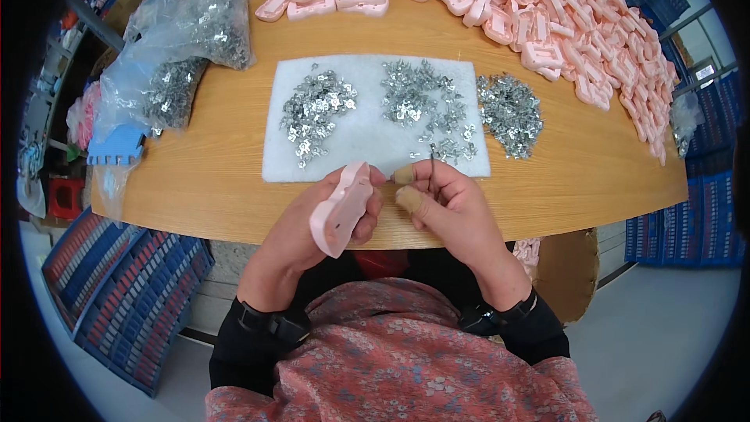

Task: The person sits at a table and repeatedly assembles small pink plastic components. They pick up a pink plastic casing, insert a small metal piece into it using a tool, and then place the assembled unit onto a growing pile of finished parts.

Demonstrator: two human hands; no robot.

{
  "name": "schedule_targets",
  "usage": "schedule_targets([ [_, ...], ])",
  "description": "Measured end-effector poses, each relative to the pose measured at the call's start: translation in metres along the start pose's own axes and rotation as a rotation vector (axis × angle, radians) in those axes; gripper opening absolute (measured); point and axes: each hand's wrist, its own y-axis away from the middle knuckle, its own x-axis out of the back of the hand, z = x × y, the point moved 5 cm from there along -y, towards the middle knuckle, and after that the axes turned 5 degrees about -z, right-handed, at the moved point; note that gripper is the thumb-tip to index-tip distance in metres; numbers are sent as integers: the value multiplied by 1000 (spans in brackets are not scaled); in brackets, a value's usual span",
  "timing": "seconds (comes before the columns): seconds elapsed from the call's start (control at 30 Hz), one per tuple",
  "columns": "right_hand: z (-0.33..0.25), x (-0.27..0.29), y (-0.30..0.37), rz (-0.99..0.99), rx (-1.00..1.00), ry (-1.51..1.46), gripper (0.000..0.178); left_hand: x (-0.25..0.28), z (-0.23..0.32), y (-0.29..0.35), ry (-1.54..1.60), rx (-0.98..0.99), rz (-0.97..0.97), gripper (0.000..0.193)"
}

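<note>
A smooth, curvy pink shell (341, 211) is in the grip of the left hand (295, 223), near the wooden desk (578, 195)'s edge. I cannot tell if the right hand (462, 215) holds anything. Shiny metal bits (316, 113) lie on a white mat (359, 141); crinkly clear bags (133, 90) hold more.

Clock centre, white mat (367, 144): passage over tabletop (582, 184) at 4; plastic bags (139, 82) obstruct 9–10, pink casings (547, 56) 12–2.

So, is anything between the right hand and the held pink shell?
Yes: the left hand holds the shell, its fingers curled along the side facing the right hand. Nothing else clearly shows in between.
</note>
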Motion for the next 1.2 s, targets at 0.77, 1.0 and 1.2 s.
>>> schedule_targets([
  [0.77, -12, 0, -3, -78, 2, 312, 21, -6, -4, 12, -156, 135, -113, 27],
  [1.0, -57, 38, -18, 232, 200, 840, 19, 19, 5, 17, 54, -38, -25, 47],
  [1.2, -63, 33, -63, 193, 292, 1161, 16, 41, -3, 16, 343, -90, -81, 46],
])
